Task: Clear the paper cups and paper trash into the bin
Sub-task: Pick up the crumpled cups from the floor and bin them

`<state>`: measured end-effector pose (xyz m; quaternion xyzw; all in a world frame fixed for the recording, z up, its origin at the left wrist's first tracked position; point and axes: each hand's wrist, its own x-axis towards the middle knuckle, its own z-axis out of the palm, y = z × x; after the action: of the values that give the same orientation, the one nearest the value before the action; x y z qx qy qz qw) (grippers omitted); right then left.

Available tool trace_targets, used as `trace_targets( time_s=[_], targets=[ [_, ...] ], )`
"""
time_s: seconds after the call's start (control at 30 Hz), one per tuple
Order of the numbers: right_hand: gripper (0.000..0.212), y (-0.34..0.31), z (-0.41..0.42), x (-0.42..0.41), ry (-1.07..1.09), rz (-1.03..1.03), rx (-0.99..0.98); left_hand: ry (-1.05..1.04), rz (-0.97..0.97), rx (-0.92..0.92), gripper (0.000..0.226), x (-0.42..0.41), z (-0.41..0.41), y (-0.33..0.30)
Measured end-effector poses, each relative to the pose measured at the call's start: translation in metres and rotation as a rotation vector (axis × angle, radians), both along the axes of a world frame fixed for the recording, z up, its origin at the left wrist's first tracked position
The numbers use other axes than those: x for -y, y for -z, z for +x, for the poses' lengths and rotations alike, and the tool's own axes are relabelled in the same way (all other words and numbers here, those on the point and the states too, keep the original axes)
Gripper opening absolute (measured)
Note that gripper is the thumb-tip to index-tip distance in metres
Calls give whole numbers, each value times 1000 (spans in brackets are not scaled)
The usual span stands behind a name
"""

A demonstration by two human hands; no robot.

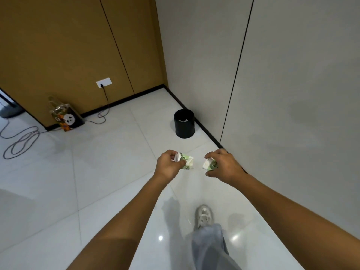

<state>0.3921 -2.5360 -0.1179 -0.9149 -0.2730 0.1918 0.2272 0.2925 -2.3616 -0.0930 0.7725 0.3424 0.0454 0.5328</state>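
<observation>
My left hand (169, 165) grips a crushed green-and-white paper cup (187, 163), held out over the white tiled floor. My right hand (226, 165) holds a second crushed green-and-white paper cup (209, 164), its fingers curled around it. Both hands are at about the same height, a short gap between them. The black round bin (184, 123) stands on the floor ahead, against the grey wall near the corner. Something white lies inside it.
A clear gift bag with a panda print (67, 117) stands by the brown wall at left. A dark cable (21, 142) runs from the wall socket (104, 83) and coils on the floor. My foot in a white shoe (203, 216) steps forward.
</observation>
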Motion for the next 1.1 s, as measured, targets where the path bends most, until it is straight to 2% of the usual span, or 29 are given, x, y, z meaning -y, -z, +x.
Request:
trace_targets(
  time_s=[0.3, 0.57, 0.83, 1.1],
  targets=[
    [61, 0, 232, -125, -21, -1, -37, -46, -6, -54, 31, -117, 212, -4],
    [66, 34, 374, -231, -85, -43, -74, -66, 1, -108, 34, -227, 352, 27],
    [64, 52, 524, -343, -32, -66, -120, -4, 50, -158, 32, -356, 514, 53],
    [65, 87, 635, -409, -121, -184, -178, -2, -21, -305, 30, -411, 627, 105]
  ],
)
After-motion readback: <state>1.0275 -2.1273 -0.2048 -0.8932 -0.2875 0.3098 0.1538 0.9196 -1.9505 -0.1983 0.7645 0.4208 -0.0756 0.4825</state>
